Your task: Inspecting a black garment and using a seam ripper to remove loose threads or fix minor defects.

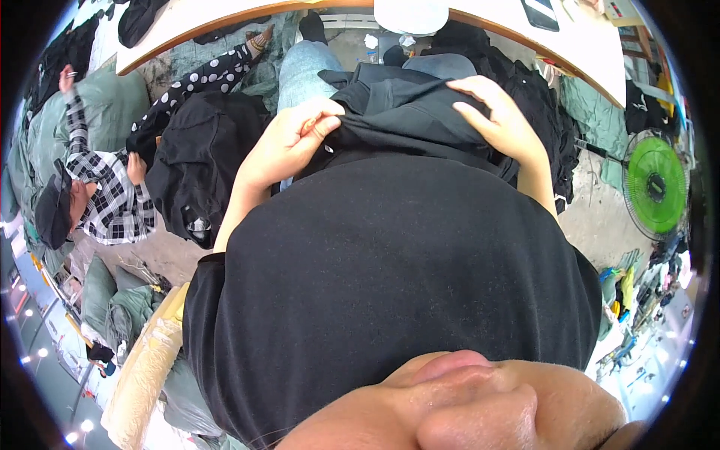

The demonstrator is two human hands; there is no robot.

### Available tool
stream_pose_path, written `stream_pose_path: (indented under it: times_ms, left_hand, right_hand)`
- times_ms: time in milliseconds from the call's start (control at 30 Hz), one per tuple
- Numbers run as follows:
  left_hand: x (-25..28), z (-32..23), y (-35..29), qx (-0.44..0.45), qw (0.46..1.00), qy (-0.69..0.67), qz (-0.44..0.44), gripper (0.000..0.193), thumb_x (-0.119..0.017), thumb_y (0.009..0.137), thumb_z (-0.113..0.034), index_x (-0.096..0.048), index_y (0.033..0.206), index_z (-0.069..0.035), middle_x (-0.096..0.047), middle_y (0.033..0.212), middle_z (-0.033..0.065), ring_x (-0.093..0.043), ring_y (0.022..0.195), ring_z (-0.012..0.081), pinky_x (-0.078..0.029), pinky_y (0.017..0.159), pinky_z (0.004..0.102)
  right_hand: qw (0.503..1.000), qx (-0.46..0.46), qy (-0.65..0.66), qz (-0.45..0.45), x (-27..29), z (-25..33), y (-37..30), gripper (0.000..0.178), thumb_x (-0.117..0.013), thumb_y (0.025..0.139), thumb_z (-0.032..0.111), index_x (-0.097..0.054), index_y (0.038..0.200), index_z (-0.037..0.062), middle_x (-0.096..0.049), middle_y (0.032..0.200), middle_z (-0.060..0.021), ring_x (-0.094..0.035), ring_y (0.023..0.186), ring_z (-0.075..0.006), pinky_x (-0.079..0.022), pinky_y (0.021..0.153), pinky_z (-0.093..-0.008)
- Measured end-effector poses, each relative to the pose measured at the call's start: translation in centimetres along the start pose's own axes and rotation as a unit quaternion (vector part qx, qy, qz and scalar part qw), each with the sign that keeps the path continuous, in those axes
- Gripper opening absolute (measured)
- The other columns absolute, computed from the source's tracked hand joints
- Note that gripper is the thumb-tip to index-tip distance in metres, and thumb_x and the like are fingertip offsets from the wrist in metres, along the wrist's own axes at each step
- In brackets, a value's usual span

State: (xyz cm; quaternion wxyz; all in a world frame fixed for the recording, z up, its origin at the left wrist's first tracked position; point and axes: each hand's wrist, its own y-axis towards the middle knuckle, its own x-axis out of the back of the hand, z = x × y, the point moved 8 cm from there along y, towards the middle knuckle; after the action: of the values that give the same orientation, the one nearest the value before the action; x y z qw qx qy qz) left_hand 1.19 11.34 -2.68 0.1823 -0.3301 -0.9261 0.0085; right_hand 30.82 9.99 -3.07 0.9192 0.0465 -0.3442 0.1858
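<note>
A black garment [409,101] lies bunched across my lap, its folds heaped over my knees. My left hand [294,139] is closed on its left edge, the cloth pinched between thumb and fingers. On the opposite side, my right hand [504,124] rests against the cloth with thumb and forefinger spread apart. Its other fingers are partly hidden behind the forefinger. What kind of garment this is cannot be made out from the folds.
A white-topped table [225,19] with a wooden edge curves ahead, a phone [540,13] on it. Dark clothes [206,161] are heaped at left, more [540,112] at right. A green fan [655,184] stands right. Another person [112,191] in a checked shirt sits left.
</note>
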Motion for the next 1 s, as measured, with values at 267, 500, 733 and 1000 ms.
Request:
stream_pose_path:
  times_ms: [267,500,733,1000]
  left_hand:
    - [6.4,-1.8,-1.6,-0.140,0.961,-0.082,-0.224,0.011,-0.062,0.102,-0.007,-0.070,0.106,0.000,-0.067,0.097,0.0021,-0.057,0.084,0.0077,-0.043,0.074,0.0226]
    - [4.1,-0.5,-0.4,0.029,0.991,-0.078,0.107,0.017,-0.062,0.103,-0.014,-0.073,0.106,-0.001,-0.064,0.074,0.0018,-0.056,0.068,0.0070,-0.044,0.062,0.0246]
    - [1.1,2.5,6.8,0.037,0.998,0.055,0.020,0.029,-0.064,0.102,-0.024,-0.074,0.117,-0.002,-0.072,0.088,0.0058,-0.066,0.082,0.0117,-0.051,0.080,0.0266]
    - [-5.8,4.2,7.1,0.085,0.972,0.047,0.215,0.027,-0.071,0.096,-0.019,-0.070,0.113,0.002,-0.074,0.100,0.0087,-0.068,0.094,0.0159,-0.053,0.086,0.0289]
  right_hand:
    - [0.991,-0.023,0.036,0.124,-2.2,1.1,3.0,0.033,-0.069,0.097,0.030,-0.071,0.111,-0.0004,-0.073,0.104,-0.0157,-0.069,0.097,-0.0288,-0.053,0.088,-0.0353]
    - [0.996,0.045,0.065,-0.028,1.5,1.9,2.0,0.013,-0.072,0.092,0.009,-0.072,0.099,-0.0015,-0.070,0.091,-0.0098,-0.066,0.085,-0.0234,-0.052,0.081,-0.0319]
    - [0.961,0.167,0.174,0.134,-0.6,5.9,1.5,0.010,-0.075,0.088,0.003,-0.073,0.097,-0.0017,-0.068,0.090,-0.0091,-0.064,0.083,-0.0213,-0.051,0.075,-0.0325]
    - [0.987,-0.123,0.084,0.067,0.6,-3.2,0.7,0.037,-0.076,0.094,0.027,-0.070,0.122,0.0046,-0.067,0.112,-0.0068,-0.062,0.086,-0.0146,-0.051,0.078,-0.0273]
